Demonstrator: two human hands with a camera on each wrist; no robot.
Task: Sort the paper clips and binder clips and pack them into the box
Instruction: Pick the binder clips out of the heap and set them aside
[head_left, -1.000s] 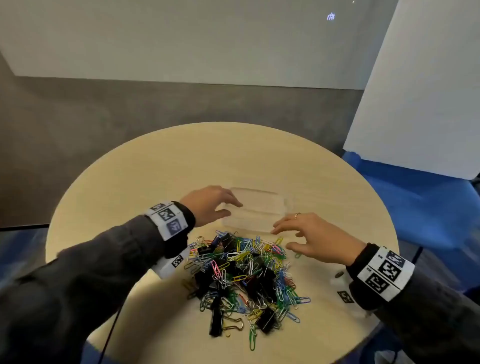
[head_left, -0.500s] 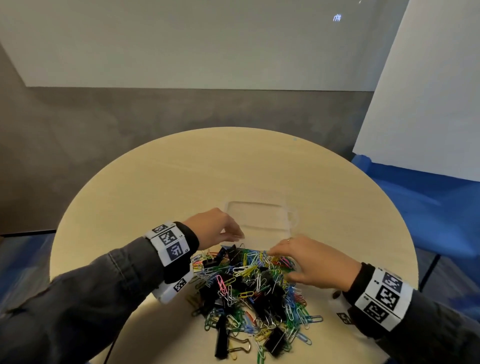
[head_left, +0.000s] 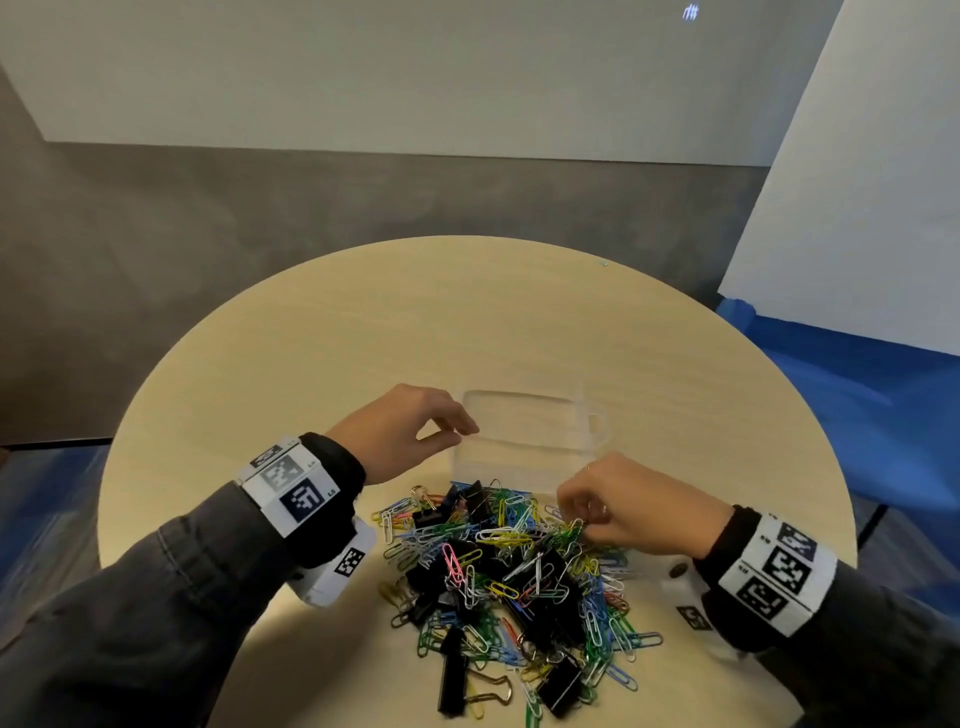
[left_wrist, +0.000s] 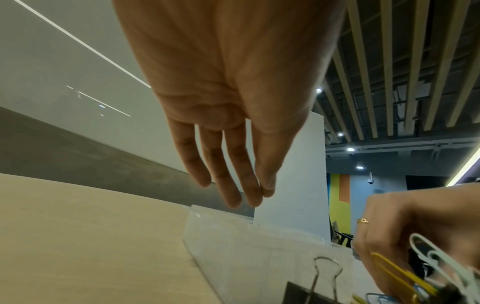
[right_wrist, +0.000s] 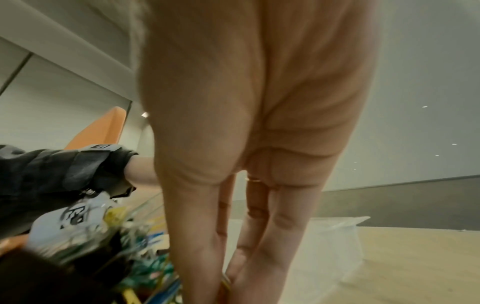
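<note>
From the head view we see the clear box (head_left: 530, 436) on the tabletop (head_left: 311, 364) just beyond the mixed pile (head_left: 509, 571) of paper clips and binder clips, likely kept close so each sorted piece travels little. From the left wrist we see our left hand (left_wrist: 228, 98) above the box's near corner, its grip released with fingers relaxed and holding nothing, probably ready to steady the box. From the right wrist our right hand (right_wrist: 254, 144) dips its fingertips into the pile's far edge as if pinching a clip, though we cannot tell whether anything is grasped.
</note>
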